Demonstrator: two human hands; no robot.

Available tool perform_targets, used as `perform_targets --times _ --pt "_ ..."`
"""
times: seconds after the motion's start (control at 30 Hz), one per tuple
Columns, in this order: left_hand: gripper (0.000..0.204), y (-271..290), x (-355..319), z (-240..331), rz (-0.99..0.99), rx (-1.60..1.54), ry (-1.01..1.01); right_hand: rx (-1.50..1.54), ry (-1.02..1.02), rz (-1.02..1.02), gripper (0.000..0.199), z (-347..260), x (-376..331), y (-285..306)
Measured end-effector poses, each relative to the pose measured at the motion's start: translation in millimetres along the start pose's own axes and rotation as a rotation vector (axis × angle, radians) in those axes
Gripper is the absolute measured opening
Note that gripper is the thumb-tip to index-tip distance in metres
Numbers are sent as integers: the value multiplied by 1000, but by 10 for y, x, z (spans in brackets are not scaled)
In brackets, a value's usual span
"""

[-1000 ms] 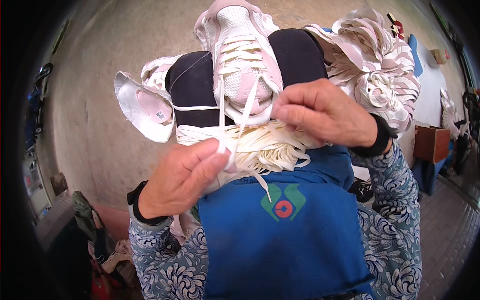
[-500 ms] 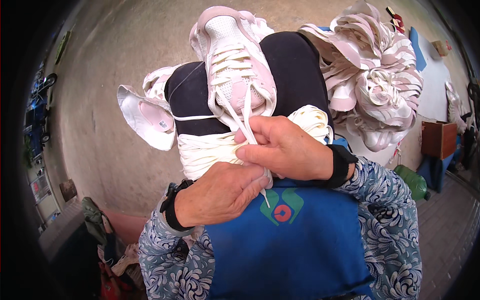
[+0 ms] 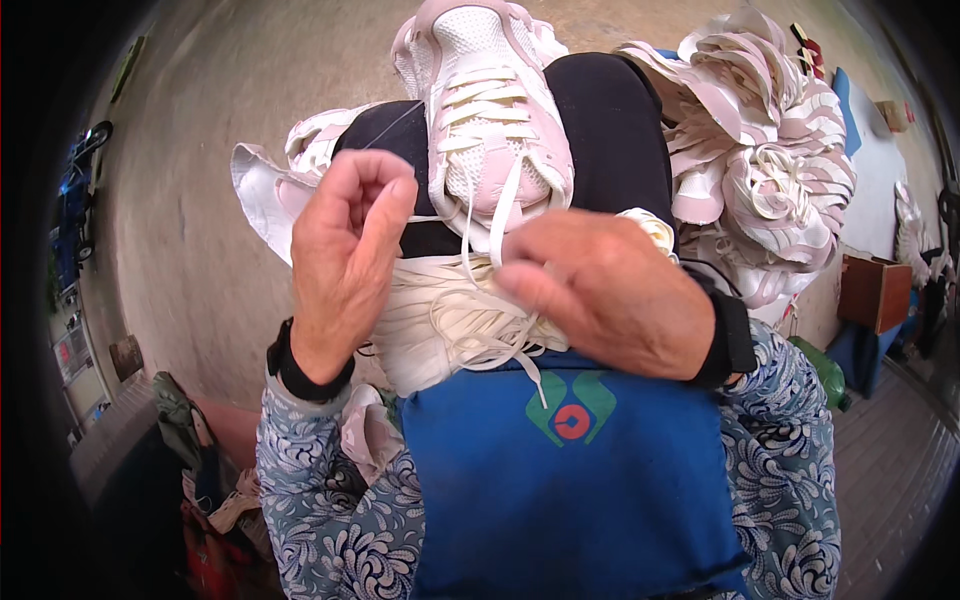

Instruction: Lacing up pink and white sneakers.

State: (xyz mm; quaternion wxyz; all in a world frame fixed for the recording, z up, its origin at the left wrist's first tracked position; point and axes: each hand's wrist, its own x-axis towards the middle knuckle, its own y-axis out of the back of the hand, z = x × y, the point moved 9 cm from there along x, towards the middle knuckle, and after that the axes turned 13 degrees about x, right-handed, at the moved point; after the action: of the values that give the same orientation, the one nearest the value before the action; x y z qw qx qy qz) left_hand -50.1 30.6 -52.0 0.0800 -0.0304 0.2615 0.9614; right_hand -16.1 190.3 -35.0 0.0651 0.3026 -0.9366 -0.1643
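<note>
A pale pink and white sneaker (image 3: 495, 165) rests between my thighs, toe pointing away, its front rows of cream lace threaded. My left hand (image 3: 345, 260) is raised left of the sneaker, fingers loosely curled, with nothing visible in them. My right hand (image 3: 615, 295), somewhat blurred, is below the sneaker's opening. Its thumb and forefinger close on a white shoelace (image 3: 508, 200) coming from the right side of the sneaker. The other lace end hangs loose on the left. Beneath my hands, a bundle of cream shoelaces (image 3: 430, 320) lies across my lap, above a blue apron (image 3: 570, 500).
A large heap of pink and white shoe uppers (image 3: 770, 170) stands on the right. More uppers (image 3: 265, 195) lie beyond my left knee. A brown wooden box (image 3: 875, 292) and a green plastic bottle (image 3: 820, 370) are at the far right.
Both hands were together on the laces. My left hand has let go and moved up and left; my right hand has shifted slightly right and down. One lace end now hangs slack.
</note>
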Motion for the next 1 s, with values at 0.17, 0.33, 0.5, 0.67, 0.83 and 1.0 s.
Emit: perform_targets --times 0.17,0.33,0.5,0.67,0.83,1.0 --pt "16 -75 213 223 54 417 -302 -137 -80 265 10 179 139 524" --pt "15 -220 259 342 118 574 -474 -488 74 295 11 183 310 527" --pt "8 -306 214 479 125 869 -557 -688 45 197 9 184 381 400" --pt "9 -373 269 439 65 878 -560 -758 95 145 7 80 471 316" --pt "9 -344 335 395 64 722 -526 -763 88 156 8 150 545 328" --pt "6 -357 399 525 59 677 -619 -729 261 133 11 138 582 351"
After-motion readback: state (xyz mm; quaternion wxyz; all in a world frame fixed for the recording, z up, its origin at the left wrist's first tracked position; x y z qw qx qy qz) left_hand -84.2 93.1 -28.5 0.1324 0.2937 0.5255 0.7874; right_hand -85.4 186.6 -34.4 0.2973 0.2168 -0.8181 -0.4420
